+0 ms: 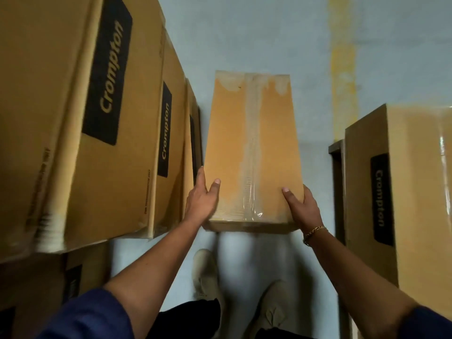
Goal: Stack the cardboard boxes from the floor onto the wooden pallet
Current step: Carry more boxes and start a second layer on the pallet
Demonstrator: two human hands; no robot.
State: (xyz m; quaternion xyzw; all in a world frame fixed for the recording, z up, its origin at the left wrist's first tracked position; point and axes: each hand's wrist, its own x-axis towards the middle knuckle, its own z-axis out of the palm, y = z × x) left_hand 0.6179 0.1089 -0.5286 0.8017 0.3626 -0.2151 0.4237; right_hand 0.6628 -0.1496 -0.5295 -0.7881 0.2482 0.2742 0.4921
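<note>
one plain cardboard box [252, 148] is held in the air over the pale blue floor [244, 45], between the boxes on the left and the one on the right, and above the person's two beige shoes [205, 272]. it is long and rectangular. its top face is matte tan, with one strip of glossy clear tape down the middle and pale scuffed patches at the far end.

two hands carry it at the near end. the left hand [201, 201] grasps the near left corner, with the thumb on top and the other fingers [201, 174] along the side wall. the right hand [303, 206] grasps the near right corner the same way, thumb on top; its other fingers are hidden behind the box. one gold chain bracelet [314, 231] circles the right wrist.

on the left stand three tall printed cartons [73, 118], side by side and touching. each is smooth brown cardboard with a black label reading "crompton". a fourth carton [80, 270] sits below them.

on the right stands one more labelled carton [403, 192], its top taped and shiny, with a dark wooden edge [336, 162] just beside it. one faded yellow stripe [343, 69] runs along the floor.
</note>
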